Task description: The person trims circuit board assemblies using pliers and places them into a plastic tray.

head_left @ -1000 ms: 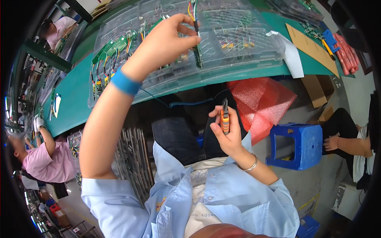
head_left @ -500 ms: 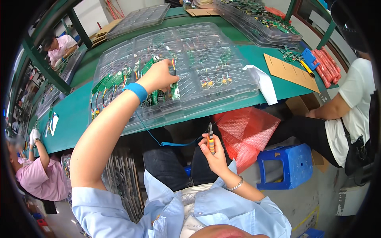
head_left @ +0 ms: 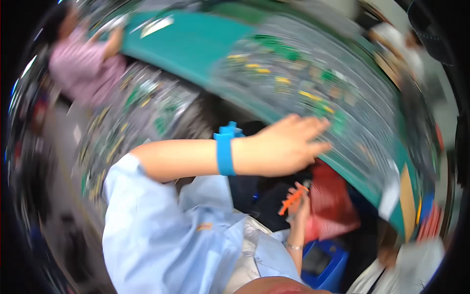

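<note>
Back toward the body swings the left hand (head_left: 281, 149), fingers spread, looking empty! Next along, the right hand (head_left: 303, 212) curls its fingers around orange cutters (head_left: 293, 198); further right, blurred circuit boards (head_left: 338, 121) lie in the clear tray (head_left: 374, 109). Best keep cutter tips off the boards.

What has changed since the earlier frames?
The view has swung left. The left hand has drawn back toward the body from the clear plastic tray, spread open; it seems to have let go of the wired green circuit board, now lost in the blur. The right hand still holds the orange-handled pliers.
</note>
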Available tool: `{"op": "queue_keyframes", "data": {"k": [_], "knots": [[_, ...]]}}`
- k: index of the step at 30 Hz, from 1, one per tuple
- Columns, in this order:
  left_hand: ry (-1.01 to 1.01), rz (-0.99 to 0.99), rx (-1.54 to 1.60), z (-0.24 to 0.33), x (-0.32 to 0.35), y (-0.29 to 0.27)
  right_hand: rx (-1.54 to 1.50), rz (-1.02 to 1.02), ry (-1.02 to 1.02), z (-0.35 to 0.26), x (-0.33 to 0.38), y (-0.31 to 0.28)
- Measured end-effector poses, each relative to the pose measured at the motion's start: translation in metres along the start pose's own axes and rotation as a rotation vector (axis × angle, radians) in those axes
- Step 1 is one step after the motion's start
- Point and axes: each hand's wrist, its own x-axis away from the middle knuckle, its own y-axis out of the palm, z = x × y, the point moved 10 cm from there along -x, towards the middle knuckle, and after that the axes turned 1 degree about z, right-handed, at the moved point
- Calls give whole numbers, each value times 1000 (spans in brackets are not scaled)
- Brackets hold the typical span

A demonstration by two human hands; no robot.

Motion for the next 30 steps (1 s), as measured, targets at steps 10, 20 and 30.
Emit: {"op": "queue_keyframes", "data": {"k": [10,20,30], "knots": [[-1261,68,-514,-103,310,-174,-234,74,-3,10,-24,-8],[-2589,-297,-153,0,594,-306,-252,150,-551,-48,-42,-71],[-2660,-637,-71,25,567,-248,448,496,-852,-76,18,-31]]}}
